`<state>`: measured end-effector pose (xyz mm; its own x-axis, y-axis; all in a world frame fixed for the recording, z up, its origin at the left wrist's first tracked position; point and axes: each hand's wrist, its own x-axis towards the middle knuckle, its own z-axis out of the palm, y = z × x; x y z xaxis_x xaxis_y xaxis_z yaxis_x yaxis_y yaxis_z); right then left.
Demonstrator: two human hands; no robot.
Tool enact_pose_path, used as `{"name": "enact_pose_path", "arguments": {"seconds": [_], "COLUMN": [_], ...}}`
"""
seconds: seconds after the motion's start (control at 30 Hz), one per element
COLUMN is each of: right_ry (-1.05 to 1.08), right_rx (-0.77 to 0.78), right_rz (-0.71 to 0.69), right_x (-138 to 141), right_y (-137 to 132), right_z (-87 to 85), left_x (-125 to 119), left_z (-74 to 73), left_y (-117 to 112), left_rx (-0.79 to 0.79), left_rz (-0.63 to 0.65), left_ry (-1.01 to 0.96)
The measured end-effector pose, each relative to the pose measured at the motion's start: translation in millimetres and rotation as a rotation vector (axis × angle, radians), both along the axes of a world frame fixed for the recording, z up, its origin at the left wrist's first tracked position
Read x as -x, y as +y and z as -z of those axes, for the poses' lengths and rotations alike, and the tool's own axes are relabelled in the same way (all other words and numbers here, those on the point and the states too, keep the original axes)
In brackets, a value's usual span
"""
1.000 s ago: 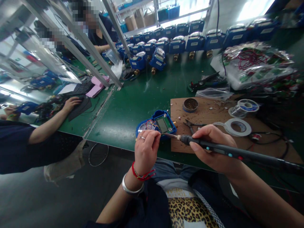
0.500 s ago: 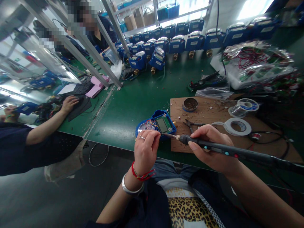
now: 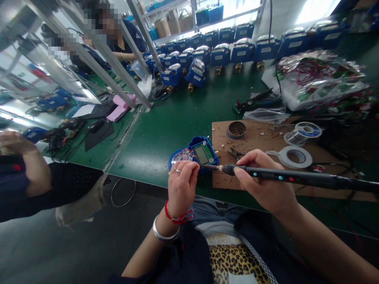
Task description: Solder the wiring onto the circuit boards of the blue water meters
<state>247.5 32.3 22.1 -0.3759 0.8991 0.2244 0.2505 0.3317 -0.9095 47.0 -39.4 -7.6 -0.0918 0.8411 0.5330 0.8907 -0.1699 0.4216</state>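
My right hand (image 3: 263, 183) grips a black soldering iron (image 3: 284, 178) like a pen, its tip pointing left toward my left hand. My left hand (image 3: 182, 187) is closed in a pinch at the iron's tip; what it holds is too small to make out. Just beyond both hands lies an opened blue meter housing (image 3: 194, 154) with a green circuit board, a small display and coloured wires, at the near edge of the green table (image 3: 177, 118).
A wooden board (image 3: 254, 138) carries a tin (image 3: 237, 129), a solder spool (image 3: 302, 133), a tape roll (image 3: 291, 156) and cutters (image 3: 237, 154). Rows of blue meters (image 3: 220, 55) stand at the back, bagged wires (image 3: 319, 79) at right. A co-worker's arm (image 3: 23, 157) is at left.
The soldering iron's handle has levelled out and my right hand has risen slightly. The co-worker at left has lifted a hand off the mouse and drawn the arm back.
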Motion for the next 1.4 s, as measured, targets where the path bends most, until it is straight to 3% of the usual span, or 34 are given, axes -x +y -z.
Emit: {"name": "enact_pose_path", "arguments": {"seconds": [0.2, 0.5, 0.73, 1.1, 1.4], "right_ry": [0.013, -0.071, -0.064, -0.031, 0.004], "right_rx": [0.085, -0.133, -0.142, -0.044, 0.171], "right_rz": [0.048, -0.009, -0.010, 0.016, 0.062], "right_x": [-0.3, -7.6, -6.3, -2.4, -1.2], "right_y": [-3.5, -5.7, -4.8, -4.9, -1.0], "right_z": [2.9, 6.5, 6.9, 0.8, 1.9], "left_x": [-0.8, -0.1, 1.3, -1.4, -4.9], "left_z": [-1.2, -0.3, 1.1, -2.4, 1.2], "left_y": [0.5, 1.1, -0.8, -0.7, 0.4], "left_rx": [-0.008, -0.005, 0.003, 0.010, -0.020], "left_rz": [-0.003, -0.007, 0.005, -0.007, -0.031], "left_ry": [0.020, 0.028, -0.009, 0.031, 0.035]}}
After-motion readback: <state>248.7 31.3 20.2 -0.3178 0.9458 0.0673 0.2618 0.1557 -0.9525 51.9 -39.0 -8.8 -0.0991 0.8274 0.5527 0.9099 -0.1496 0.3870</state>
